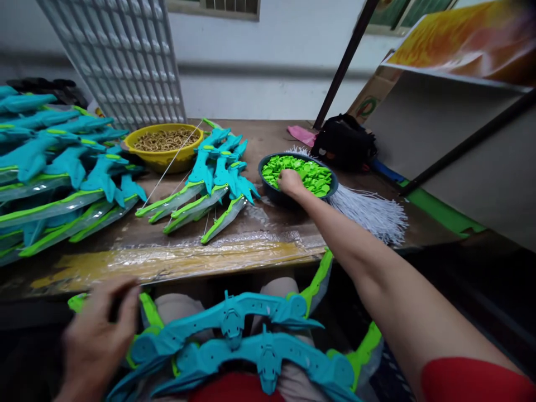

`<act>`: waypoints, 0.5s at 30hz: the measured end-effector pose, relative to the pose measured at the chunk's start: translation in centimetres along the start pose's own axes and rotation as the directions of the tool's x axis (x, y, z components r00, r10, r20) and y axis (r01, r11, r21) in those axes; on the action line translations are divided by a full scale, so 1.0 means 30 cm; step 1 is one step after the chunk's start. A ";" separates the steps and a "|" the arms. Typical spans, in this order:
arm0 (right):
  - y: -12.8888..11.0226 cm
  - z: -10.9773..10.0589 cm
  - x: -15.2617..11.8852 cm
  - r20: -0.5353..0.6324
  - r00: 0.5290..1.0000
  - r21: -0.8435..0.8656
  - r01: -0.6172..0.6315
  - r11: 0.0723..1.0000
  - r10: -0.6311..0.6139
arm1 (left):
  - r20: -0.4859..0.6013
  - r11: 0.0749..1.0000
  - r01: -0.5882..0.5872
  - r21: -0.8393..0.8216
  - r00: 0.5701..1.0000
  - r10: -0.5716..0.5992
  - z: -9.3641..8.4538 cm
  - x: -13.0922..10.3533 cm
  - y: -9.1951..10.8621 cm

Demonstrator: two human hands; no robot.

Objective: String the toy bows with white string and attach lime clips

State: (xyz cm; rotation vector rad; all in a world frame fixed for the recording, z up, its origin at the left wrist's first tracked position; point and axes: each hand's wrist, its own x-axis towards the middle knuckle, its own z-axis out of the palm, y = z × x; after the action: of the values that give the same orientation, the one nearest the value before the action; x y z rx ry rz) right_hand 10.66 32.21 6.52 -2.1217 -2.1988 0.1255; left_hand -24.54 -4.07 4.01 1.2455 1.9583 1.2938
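Note:
Two toy bows, a nearer turquoise bow (268, 354) and another turquoise bow (201, 321) behind it, lie across my lap with lime-green limbs. Beside their left ends, my left hand (98, 338) is blurred, its fingers loosely curled with a gap to the thumb; nothing shows in it. My right hand (290, 182) reaches across the bench into a dark bowl (274, 195) heaped with lime-green plastic pieces (312, 174). Its fingers are bent down and closed among the pieces, and their tips are hidden. A bundle of white strings (372, 215) lies under and beside the bowl.
More turquoise bows (221, 162) lie on the bench (268, 223), with a large pile of bows (54, 156) at left. A yellow basin (167, 162) holds brass-coloured rings. A black bag (345, 142) and a pink cloth (301, 135) sit behind the bowl. Dark metal posts stand at right.

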 end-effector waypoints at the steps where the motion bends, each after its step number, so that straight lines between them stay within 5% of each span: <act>1: -0.005 0.004 0.015 0.008 1.000 0.000 -0.020 1.000 0.020 | 0.156 0.989 -0.115 0.092 0.983 0.099 0.058 -0.030 0.037; 5: -0.014 0.012 0.048 0.037 0.996 0.013 -0.077 0.997 0.076 | 0.647 0.960 -0.210 0.186 0.761 0.040 0.256 -0.094 0.077; 8: -0.009 0.014 0.052 0.055 0.994 0.043 -0.099 0.994 0.097 | 0.788 0.929 -0.208 0.305 0.604 -0.124 0.304 -0.073 0.102; 10: -0.004 0.011 0.046 0.061 0.992 0.076 -0.117 0.990 0.112 | 0.825 0.916 -0.235 0.324 0.545 -0.152 0.287 -0.048 0.141; 12: 0.002 0.004 0.034 0.065 0.990 0.129 -0.133 0.983 0.126 | 0.812 0.914 -0.242 0.326 0.566 -0.139 0.245 -0.031 0.172; 15: 0.009 -0.018 0.014 0.067 0.989 0.262 -0.141 0.955 0.128 | 0.670 0.937 -0.110 0.332 0.727 -0.153 0.163 -0.018 0.165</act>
State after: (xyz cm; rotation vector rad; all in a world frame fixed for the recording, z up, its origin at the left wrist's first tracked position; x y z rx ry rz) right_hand 10.99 32.63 7.03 -2.1336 -1.9305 0.4597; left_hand -18.41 -1.61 6.23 1.5722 1.6464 0.3360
